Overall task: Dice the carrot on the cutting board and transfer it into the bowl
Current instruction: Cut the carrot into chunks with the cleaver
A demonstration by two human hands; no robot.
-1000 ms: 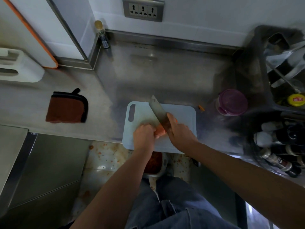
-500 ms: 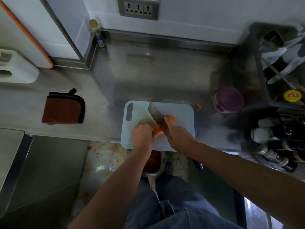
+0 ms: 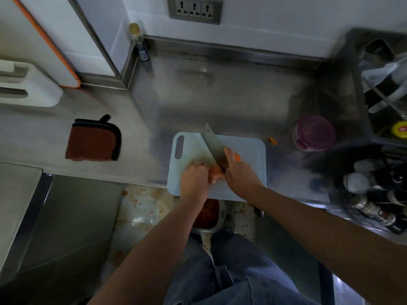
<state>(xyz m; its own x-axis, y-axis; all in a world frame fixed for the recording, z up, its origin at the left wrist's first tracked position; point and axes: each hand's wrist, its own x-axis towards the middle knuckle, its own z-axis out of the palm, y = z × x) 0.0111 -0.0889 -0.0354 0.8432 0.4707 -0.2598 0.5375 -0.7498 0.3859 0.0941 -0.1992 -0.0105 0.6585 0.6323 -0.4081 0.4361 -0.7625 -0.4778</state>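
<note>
Carrot [image 3: 217, 170]: orange, lying on the pale cutting board [image 3: 248, 150]; I see it between the two hands, with a bit of orange showing past the right hand too.
Left hand [image 3: 193, 175]: I see it curled down over the near end of the carrot, fingers bent, pressing it to the board.
Right hand [image 3: 239, 172]: clenched around the knife handle, forefinger laid along the top of the blade.
Knife [image 3: 214, 146]: broad cleaver blade, tip pointing away toward the wall, its edge meeting the carrot just beside the left fingers.
Cutting board position: on the steel counter [image 3: 220, 95], its near edge overhanging the counter's front.
Bowl [image 3: 210, 213]: below the board's edge, partly hidden by my left forearm, with dark orange-red contents.
Stray carrot piece [image 3: 273, 141]: on the counter right of the board.
Purple-lidded jar [image 3: 315, 133]: further right.
Brown potholder [image 3: 93, 139]: well left of the board.
Floor [image 3: 143, 203]: speckled with orange bits.
</note>
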